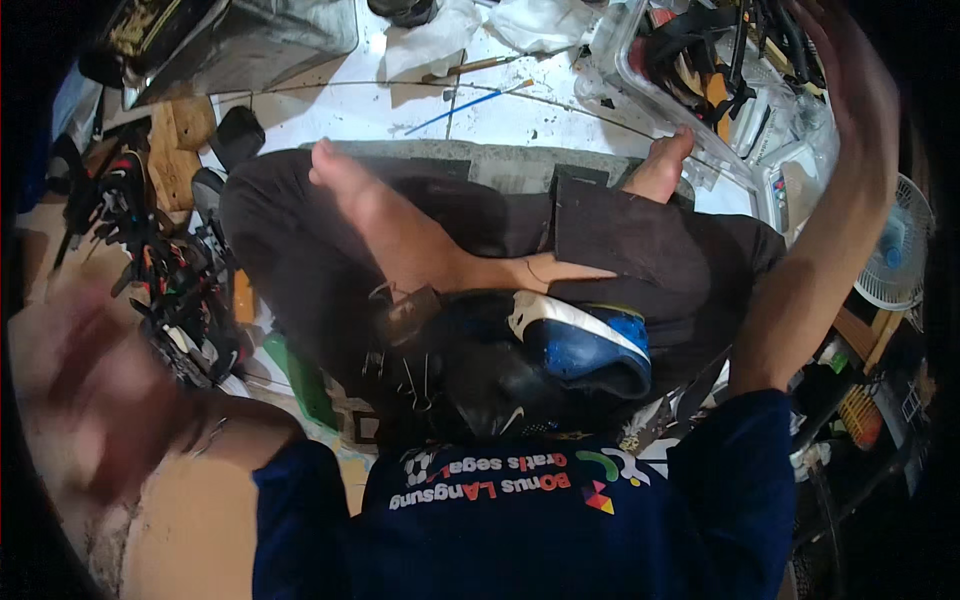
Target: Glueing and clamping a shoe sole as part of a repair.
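Note:
My left hand [95, 385] is out at the far left, smeared by motion. It is nearest to a heap of black tools [190, 290], and I cannot make out its fingers. At the far upper right, my right hand [850, 75] reaches up beside a clear plastic bin [640, 55] of mixed tools, its fingertips lost at the dark rim. In my lap lies a blue shoe with a white sole [590, 340], tipped on its side. A black shoe [495, 385] rests against it on the left, partly in shadow. Neither hand touches the shoes.
On the white tiles ahead lie a thin blue brush [470, 108] and a wooden-handled tool [485, 66]. A metal container [260, 45] stands at the upper left, with wooden blocks [180, 150] below it. A white fan [893, 250] is at the right. My crossed legs are over a grey mat [500, 165].

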Action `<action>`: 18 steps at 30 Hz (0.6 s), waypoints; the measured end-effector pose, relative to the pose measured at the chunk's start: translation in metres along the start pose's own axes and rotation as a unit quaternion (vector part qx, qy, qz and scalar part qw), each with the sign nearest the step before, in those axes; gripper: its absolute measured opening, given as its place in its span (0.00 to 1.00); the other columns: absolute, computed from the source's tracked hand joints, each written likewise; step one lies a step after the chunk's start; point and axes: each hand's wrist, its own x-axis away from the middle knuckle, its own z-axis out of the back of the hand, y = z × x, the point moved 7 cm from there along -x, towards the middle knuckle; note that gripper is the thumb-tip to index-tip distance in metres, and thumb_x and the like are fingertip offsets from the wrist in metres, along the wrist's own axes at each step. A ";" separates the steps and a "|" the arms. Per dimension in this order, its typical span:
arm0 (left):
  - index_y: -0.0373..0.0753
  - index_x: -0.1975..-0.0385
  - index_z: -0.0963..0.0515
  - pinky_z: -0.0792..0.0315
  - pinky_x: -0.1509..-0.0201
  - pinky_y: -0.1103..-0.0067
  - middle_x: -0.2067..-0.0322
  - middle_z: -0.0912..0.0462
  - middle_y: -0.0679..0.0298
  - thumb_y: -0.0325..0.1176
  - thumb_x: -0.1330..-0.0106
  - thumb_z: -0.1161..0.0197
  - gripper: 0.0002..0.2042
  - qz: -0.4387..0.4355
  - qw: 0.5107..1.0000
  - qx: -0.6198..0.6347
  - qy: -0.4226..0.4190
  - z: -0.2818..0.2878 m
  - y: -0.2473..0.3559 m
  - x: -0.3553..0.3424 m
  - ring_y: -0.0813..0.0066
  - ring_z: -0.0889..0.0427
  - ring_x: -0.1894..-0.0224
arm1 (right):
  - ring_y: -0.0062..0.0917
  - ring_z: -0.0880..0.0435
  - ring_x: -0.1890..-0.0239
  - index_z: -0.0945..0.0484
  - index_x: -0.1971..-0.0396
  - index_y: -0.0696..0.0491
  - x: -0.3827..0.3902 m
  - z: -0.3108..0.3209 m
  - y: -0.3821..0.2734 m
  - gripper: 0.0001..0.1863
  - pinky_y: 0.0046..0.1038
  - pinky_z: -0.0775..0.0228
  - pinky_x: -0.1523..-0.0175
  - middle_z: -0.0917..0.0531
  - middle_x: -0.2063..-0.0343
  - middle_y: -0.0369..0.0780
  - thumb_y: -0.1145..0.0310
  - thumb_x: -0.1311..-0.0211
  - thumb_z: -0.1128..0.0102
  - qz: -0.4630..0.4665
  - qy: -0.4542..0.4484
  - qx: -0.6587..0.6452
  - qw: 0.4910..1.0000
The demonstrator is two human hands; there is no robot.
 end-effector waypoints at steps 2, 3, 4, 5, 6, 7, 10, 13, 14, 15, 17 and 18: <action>0.28 0.43 0.30 0.26 0.51 0.68 0.53 0.23 0.50 0.56 0.31 0.50 0.33 -0.015 1.000 0.017 0.016 0.001 0.004 0.020 0.57 0.22 0.51 | 0.40 0.22 0.39 0.27 0.41 0.65 0.060 0.002 -0.034 0.22 0.37 0.30 0.34 0.24 0.41 0.52 0.66 0.26 0.54 0.018 0.038 -0.008 0.999; 0.27 0.43 0.30 0.27 0.50 0.69 0.51 0.24 0.49 0.57 0.35 0.45 0.35 0.091 0.996 0.010 0.024 -0.015 -0.012 0.042 0.59 0.22 0.51 | 0.38 0.23 0.38 0.28 0.40 0.65 0.091 -0.016 -0.061 0.22 0.35 0.31 0.32 0.24 0.42 0.51 0.66 0.24 0.55 0.056 0.026 0.037 0.997; 0.27 0.42 0.31 0.27 0.50 0.70 0.49 0.25 0.49 0.58 0.39 0.40 0.38 0.189 0.982 0.016 0.020 -0.044 -0.035 0.063 0.60 0.23 0.50 | 0.28 0.17 0.48 0.19 0.54 0.62 0.118 -0.013 -0.067 0.16 0.31 0.28 0.37 0.17 0.53 0.46 0.64 0.30 0.40 0.086 0.001 0.034 0.996; 0.27 0.41 0.32 0.28 0.46 0.71 0.46 0.25 0.49 0.51 0.40 0.34 0.35 0.142 0.985 0.070 -0.068 -0.066 -0.035 0.061 0.61 0.23 0.49 | 0.31 0.17 0.48 0.19 0.57 0.61 0.140 -0.016 -0.075 0.13 0.34 0.25 0.41 0.17 0.54 0.48 0.66 0.31 0.39 0.100 0.017 0.067 0.993; 0.29 0.44 0.29 0.28 0.49 0.73 0.48 0.24 0.52 0.44 0.43 0.30 0.32 0.183 0.976 0.091 -0.080 -0.080 -0.042 0.072 0.64 0.22 0.50 | 0.33 0.17 0.49 0.19 0.64 0.61 0.161 -0.029 -0.082 0.09 0.35 0.22 0.45 0.18 0.52 0.51 0.69 0.34 0.38 0.114 -0.040 0.085 0.989; 0.30 0.46 0.27 0.28 0.52 0.76 0.50 0.23 0.55 0.38 0.46 0.26 0.29 0.223 0.964 0.111 -0.092 -0.092 -0.046 0.081 0.67 0.22 0.52 | 0.32 0.18 0.50 0.21 0.69 0.60 0.178 -0.046 -0.086 0.07 0.33 0.24 0.46 0.20 0.49 0.52 0.71 0.38 0.36 0.114 -0.092 0.072 0.987; 0.32 0.48 0.25 0.26 0.52 0.74 0.55 0.21 0.54 0.31 0.47 0.27 0.25 0.207 0.974 -0.018 -0.087 -0.102 -0.042 0.090 0.66 0.20 0.55 | 0.35 0.21 0.51 0.19 0.72 0.55 0.222 -0.100 -0.079 0.09 0.38 0.33 0.40 0.22 0.53 0.45 0.71 0.51 0.26 0.105 -0.191 0.213 0.952; 0.32 0.51 0.25 0.28 0.48 0.74 0.57 0.19 0.54 0.26 0.47 0.30 0.22 0.212 0.974 -0.004 -0.076 -0.102 -0.034 0.096 0.64 0.18 0.55 | 0.41 0.26 0.48 0.21 0.74 0.55 0.256 -0.132 -0.050 0.10 0.48 0.43 0.31 0.23 0.59 0.41 0.72 0.54 0.26 0.120 -0.288 0.234 0.921; 0.30 0.52 0.25 0.29 0.46 0.75 0.57 0.18 0.54 0.26 0.47 0.32 0.21 0.211 0.974 0.003 -0.087 -0.105 -0.034 0.098 0.64 0.19 0.54 | 0.43 0.26 0.46 0.22 0.75 0.56 0.265 -0.132 -0.034 0.10 0.47 0.39 0.32 0.23 0.54 0.43 0.73 0.54 0.27 0.034 -0.297 0.203 0.932; 0.32 0.52 0.25 0.28 0.45 0.73 0.57 0.17 0.53 0.20 0.47 0.35 0.20 0.206 0.974 0.024 -0.094 -0.109 -0.032 0.104 0.61 0.17 0.52 | 0.44 0.26 0.44 0.23 0.75 0.56 0.266 -0.134 -0.043 0.10 0.45 0.36 0.35 0.22 0.52 0.44 0.73 0.53 0.27 0.081 -0.286 0.217 0.930; 0.34 0.50 0.24 0.29 0.43 0.71 0.53 0.17 0.53 0.20 0.48 0.35 0.22 0.146 0.986 0.034 -0.078 -0.113 -0.032 0.114 0.60 0.18 0.49 | 0.44 0.26 0.43 0.23 0.76 0.56 0.268 -0.137 -0.050 0.10 0.43 0.34 0.37 0.22 0.50 0.45 0.73 0.52 0.28 0.128 -0.272 0.234 0.925; 0.37 0.48 0.23 0.29 0.42 0.68 0.49 0.17 0.54 0.20 0.49 0.36 0.24 0.088 0.993 0.042 -0.061 -0.113 -0.028 0.118 0.58 0.18 0.45 | 0.43 0.24 0.45 0.24 0.76 0.56 0.271 -0.137 -0.046 0.11 0.41 0.31 0.40 0.21 0.51 0.46 0.72 0.50 0.27 0.103 -0.274 0.201 0.935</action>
